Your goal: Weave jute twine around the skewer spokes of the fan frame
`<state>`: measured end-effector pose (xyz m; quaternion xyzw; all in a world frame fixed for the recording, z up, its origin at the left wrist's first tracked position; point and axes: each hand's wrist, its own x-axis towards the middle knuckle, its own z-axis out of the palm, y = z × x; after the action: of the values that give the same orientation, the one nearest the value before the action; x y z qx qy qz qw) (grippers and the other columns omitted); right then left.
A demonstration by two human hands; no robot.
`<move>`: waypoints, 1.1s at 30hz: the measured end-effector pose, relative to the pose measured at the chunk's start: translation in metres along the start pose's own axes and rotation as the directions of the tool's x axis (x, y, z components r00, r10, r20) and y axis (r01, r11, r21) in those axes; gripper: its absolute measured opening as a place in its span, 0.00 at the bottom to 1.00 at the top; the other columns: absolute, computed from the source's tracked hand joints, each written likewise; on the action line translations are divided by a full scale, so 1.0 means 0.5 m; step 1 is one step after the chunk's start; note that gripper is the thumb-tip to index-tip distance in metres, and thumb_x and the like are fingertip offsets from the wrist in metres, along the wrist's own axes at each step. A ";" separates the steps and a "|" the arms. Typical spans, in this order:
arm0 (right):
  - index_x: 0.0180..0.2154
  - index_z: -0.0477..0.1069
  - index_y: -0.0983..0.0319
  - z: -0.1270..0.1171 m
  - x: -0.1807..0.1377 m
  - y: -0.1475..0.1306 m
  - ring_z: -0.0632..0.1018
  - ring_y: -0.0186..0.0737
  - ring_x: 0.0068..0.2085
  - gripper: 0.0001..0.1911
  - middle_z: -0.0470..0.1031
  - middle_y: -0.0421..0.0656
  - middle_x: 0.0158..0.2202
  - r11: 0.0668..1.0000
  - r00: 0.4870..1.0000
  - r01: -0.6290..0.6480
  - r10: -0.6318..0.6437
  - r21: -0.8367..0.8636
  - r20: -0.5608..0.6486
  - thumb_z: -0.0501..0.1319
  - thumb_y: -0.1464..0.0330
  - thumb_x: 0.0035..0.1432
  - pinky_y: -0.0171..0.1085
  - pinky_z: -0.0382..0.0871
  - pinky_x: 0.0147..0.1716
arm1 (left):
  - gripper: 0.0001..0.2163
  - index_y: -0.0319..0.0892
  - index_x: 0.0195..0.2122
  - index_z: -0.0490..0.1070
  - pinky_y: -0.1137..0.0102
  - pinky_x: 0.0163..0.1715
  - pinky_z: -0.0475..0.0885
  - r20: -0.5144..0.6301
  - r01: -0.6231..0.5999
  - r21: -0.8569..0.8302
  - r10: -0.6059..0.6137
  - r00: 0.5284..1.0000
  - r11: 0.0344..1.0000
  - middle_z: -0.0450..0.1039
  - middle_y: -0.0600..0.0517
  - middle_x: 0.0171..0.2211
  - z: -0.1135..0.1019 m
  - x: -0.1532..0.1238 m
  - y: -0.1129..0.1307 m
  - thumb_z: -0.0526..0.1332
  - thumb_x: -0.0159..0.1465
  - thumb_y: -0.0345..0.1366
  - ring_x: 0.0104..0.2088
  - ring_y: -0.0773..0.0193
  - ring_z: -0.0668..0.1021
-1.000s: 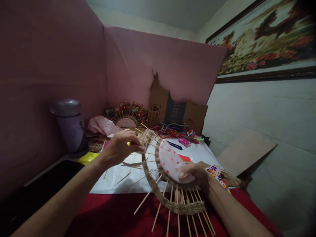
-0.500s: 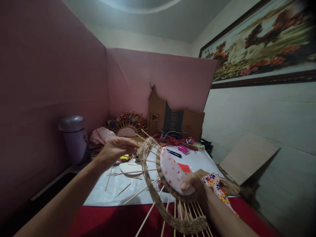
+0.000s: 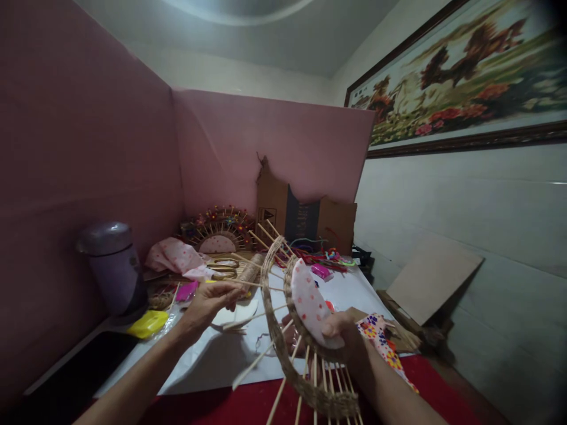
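Note:
A half-round woven fan frame (image 3: pixel 279 330) is held up over the table, tilted on its side. Thin wooden sticks fan out from its white, pink-dotted half-disc (image 3: pixel 308 298), and a band of braided twine arcs across them. My right hand (image 3: pixel 348 333) grips the half-disc by its lower end, thumb on the dotted face and fingers hidden behind. On the left, my left hand (image 3: pixel 215 301) pinches the outer part of one wooden stick (image 3: pixel 252 285), outside the twine band.
A finished-looking fan piece with colourful beads (image 3: pixel 219 227) stands at the back. Near it lie gold-handled scissors (image 3: pixel 224 268), a twine roll (image 3: pixel 251 271) and dotted cloth (image 3: pixel 172 257). A purple lidded container (image 3: pixel 113 271) is at left; torn cardboard (image 3: pixel 305 215) leans behind coloured pipe cleaners (image 3: pixel 305 248).
My left hand has shifted down along the fan from an upper stick to a lower one. The view has turned slightly, bringing the scissors and yellow packet into sight.

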<state>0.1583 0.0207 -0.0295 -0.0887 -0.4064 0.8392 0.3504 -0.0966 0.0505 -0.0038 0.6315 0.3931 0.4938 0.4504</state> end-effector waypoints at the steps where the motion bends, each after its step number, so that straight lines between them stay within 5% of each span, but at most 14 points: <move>1: 0.36 0.72 0.71 -0.001 0.000 -0.001 0.73 0.36 0.23 0.24 0.75 0.46 0.22 1.000 1.000 0.012 -0.013 -0.004 -0.018 0.56 0.72 0.31 0.32 0.66 0.25 | 0.09 0.37 0.26 0.77 0.74 0.23 0.62 -0.008 0.003 0.006 -0.003 1.000 1.000 0.68 0.54 0.16 0.000 -0.004 -0.007 0.63 0.51 0.38 0.20 0.70 0.67; 8: 0.32 0.73 0.70 -0.010 -0.018 0.002 0.75 0.38 0.24 0.17 0.76 0.48 0.25 0.989 0.966 0.142 -0.150 -0.053 -0.213 0.56 0.65 0.43 0.33 0.68 0.25 | 0.11 0.38 0.30 0.75 0.74 0.21 0.60 -0.011 0.003 0.080 -0.003 1.000 0.997 0.66 0.56 0.18 0.027 -0.029 0.002 0.60 0.54 0.41 0.20 0.70 0.66; 12: 0.28 0.74 0.70 -0.015 -0.011 -0.008 0.75 0.38 0.22 0.16 0.76 0.49 0.22 0.982 0.969 0.172 -0.184 -0.083 -0.163 0.56 0.64 0.43 0.32 0.68 0.22 | 0.11 0.38 0.29 0.75 0.73 0.23 0.63 0.007 -0.036 0.244 0.035 0.999 0.969 0.68 0.54 0.18 0.032 -0.044 -0.007 0.58 0.56 0.41 0.21 0.68 0.68; 15: 0.37 0.72 0.71 -0.006 -0.002 -0.018 0.76 0.40 0.24 0.21 0.76 0.49 0.24 0.986 0.981 0.140 -0.151 -0.095 -0.120 0.54 0.64 0.45 0.34 0.69 0.24 | 0.10 0.40 0.31 0.76 0.71 0.28 0.67 0.001 -0.058 0.322 0.061 0.998 0.945 0.75 0.51 0.26 0.036 -0.057 -0.027 0.59 0.55 0.40 0.27 0.64 0.73; 21: 0.45 0.66 0.69 0.024 0.006 -0.015 0.76 0.44 0.36 0.26 0.76 0.50 0.34 0.994 0.985 0.106 -0.108 -0.022 -0.137 0.55 0.63 0.42 0.41 0.70 0.36 | 0.08 0.44 0.35 0.76 0.65 0.35 0.68 0.144 -0.275 0.488 0.234 0.962 0.828 0.77 0.48 0.31 0.081 -0.085 -0.038 0.58 0.57 0.36 0.32 0.60 0.75; 26: 0.43 0.66 0.68 0.016 0.003 -0.005 0.76 0.49 0.39 0.26 0.76 0.52 0.35 0.995 0.986 0.077 -0.084 -0.057 -0.146 0.54 0.60 0.43 0.48 0.68 0.40 | 0.13 0.50 0.45 0.70 0.63 0.43 0.66 0.325 -0.395 0.452 0.265 0.908 0.800 0.75 0.49 0.39 0.122 -0.105 -0.007 0.54 0.61 0.31 0.41 0.60 0.74; 30: 0.42 0.67 0.68 0.010 -0.005 -0.007 0.76 0.49 0.41 0.25 0.76 0.53 0.37 0.995 0.984 0.081 -0.090 -0.062 -0.152 0.53 0.59 0.45 0.48 0.67 0.42 | 0.15 0.48 0.43 0.72 0.64 0.41 0.67 0.325 -0.473 0.473 0.352 0.878 0.744 0.72 0.47 0.43 0.096 -0.068 -0.007 0.51 0.59 0.26 0.43 0.61 0.73; 33: 0.41 0.69 0.69 0.010 -0.009 -0.014 0.75 0.50 0.42 0.25 0.76 0.54 0.38 0.995 0.983 0.083 -0.090 -0.052 -0.159 0.52 0.59 0.45 0.48 0.66 0.43 | 0.22 0.48 0.44 0.70 0.61 0.45 0.63 0.404 -0.474 0.665 0.255 0.878 0.578 0.70 0.48 0.46 0.058 -0.015 -0.022 0.51 0.52 0.20 0.47 0.59 0.70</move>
<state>0.1632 0.0176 -0.0219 -0.1465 -0.3987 0.8039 0.4164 -0.0704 0.0414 -0.0193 0.8865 0.3565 0.2820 0.0866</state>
